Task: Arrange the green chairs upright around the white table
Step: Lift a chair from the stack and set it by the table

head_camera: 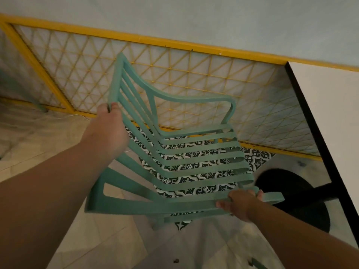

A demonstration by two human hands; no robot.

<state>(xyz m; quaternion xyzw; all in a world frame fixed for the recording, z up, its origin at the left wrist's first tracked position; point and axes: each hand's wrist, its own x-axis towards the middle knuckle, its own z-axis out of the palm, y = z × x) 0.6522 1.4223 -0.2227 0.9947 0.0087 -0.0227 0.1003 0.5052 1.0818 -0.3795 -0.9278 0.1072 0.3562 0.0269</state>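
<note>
– Yellow lattice panel [174,74] fills the back, under a pale wall [194,18]. What lies below it?

– Floor. There are beige tiles [29,142] on the left, and black-and-white patterned tiles [256,158] that show through the chair's slats.

– And the chair itself?

– 1 green chair [147,206] takes up the middle, just left of the white desk [330,113]. It is tilted, with its back on the left and its seat toward the desk. I cannot tell whether its legs touch the floor.

– How much of the desk shows?

– Only 1 corner and 1 long black edge, running down the right side. Its round black base [291,191] stands on the floor beneath, near the front of the chair's seat.

– Now the hands.

– The left hand [108,131] grips the end of the top rail of the chair's back, with its fingers [114,105] curled round the rail. The right hand [240,204] grips the front end of the near armrest. Its fingers wrap over the top and its thumb lies along the rail's side. Both hands are closed tight on the chair and hold nothing else.

– Anything smaller?

– A green scrap [258,264] at the bottom edge, too little of it showing to name.
</note>
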